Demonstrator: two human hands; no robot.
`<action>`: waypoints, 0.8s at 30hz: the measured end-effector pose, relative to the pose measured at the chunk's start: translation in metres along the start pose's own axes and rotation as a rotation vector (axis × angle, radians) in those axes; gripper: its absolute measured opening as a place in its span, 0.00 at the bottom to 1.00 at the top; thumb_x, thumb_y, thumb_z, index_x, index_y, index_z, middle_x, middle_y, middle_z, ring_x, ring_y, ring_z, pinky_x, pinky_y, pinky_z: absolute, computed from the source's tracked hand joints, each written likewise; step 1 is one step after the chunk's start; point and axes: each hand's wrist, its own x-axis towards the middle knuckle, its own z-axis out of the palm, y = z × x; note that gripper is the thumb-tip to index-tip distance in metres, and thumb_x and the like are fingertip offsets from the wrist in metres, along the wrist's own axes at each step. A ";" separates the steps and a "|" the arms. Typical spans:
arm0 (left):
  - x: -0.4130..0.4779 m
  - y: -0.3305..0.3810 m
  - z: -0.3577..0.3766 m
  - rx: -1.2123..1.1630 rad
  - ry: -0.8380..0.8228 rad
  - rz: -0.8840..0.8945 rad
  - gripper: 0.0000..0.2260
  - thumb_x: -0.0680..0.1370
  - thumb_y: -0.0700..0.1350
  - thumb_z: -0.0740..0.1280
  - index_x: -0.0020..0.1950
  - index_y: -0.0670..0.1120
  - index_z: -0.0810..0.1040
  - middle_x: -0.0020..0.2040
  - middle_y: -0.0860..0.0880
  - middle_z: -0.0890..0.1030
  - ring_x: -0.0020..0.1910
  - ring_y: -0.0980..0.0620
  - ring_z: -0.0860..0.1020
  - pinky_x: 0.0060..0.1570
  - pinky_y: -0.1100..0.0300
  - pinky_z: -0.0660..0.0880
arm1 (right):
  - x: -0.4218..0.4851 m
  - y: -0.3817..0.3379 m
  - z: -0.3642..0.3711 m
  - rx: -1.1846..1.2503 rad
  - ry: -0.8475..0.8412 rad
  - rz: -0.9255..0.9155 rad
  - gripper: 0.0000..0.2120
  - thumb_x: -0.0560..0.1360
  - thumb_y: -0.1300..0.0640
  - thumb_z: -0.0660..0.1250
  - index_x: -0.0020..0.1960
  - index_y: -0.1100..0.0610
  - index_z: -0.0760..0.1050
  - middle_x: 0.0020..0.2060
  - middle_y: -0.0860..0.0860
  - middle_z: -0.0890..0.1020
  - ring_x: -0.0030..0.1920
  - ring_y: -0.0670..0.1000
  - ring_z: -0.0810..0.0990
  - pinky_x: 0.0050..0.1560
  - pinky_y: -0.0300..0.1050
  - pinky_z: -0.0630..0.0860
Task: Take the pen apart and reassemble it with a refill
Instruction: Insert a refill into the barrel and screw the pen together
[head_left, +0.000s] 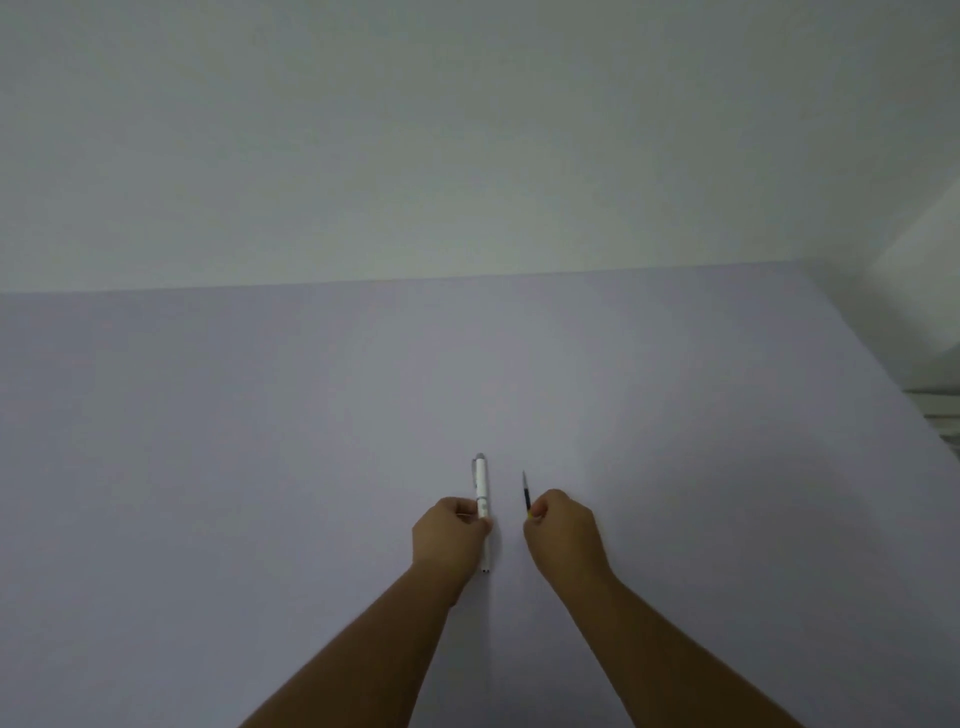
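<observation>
Left hand fingers gripped white pen; right hand pinched dark refill; lavender surface open to far edge.

Plain pale lavender table

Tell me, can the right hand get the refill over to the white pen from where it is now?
Probably yes. The right hand holds the refill just beside the pen in the left hand, with only bare table between them.
</observation>
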 end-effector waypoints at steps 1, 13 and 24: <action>0.001 -0.001 0.001 0.016 -0.001 0.004 0.06 0.74 0.45 0.70 0.50 0.48 0.78 0.40 0.55 0.78 0.37 0.58 0.75 0.31 0.68 0.67 | 0.000 0.000 0.002 0.000 -0.010 -0.002 0.08 0.73 0.62 0.60 0.50 0.60 0.76 0.49 0.59 0.82 0.52 0.59 0.80 0.53 0.51 0.78; 0.005 -0.003 0.007 0.023 0.018 0.020 0.04 0.73 0.44 0.70 0.46 0.49 0.77 0.36 0.58 0.76 0.35 0.61 0.74 0.30 0.70 0.66 | -0.003 -0.009 0.011 0.037 -0.051 -0.010 0.08 0.74 0.59 0.62 0.50 0.58 0.77 0.48 0.56 0.83 0.50 0.56 0.81 0.53 0.53 0.78; 0.007 -0.005 0.009 0.057 0.023 0.032 0.04 0.73 0.45 0.70 0.44 0.50 0.75 0.37 0.57 0.76 0.35 0.61 0.74 0.30 0.71 0.64 | -0.005 -0.008 0.010 0.100 -0.067 0.004 0.08 0.73 0.58 0.64 0.51 0.58 0.77 0.48 0.57 0.82 0.48 0.57 0.81 0.52 0.53 0.79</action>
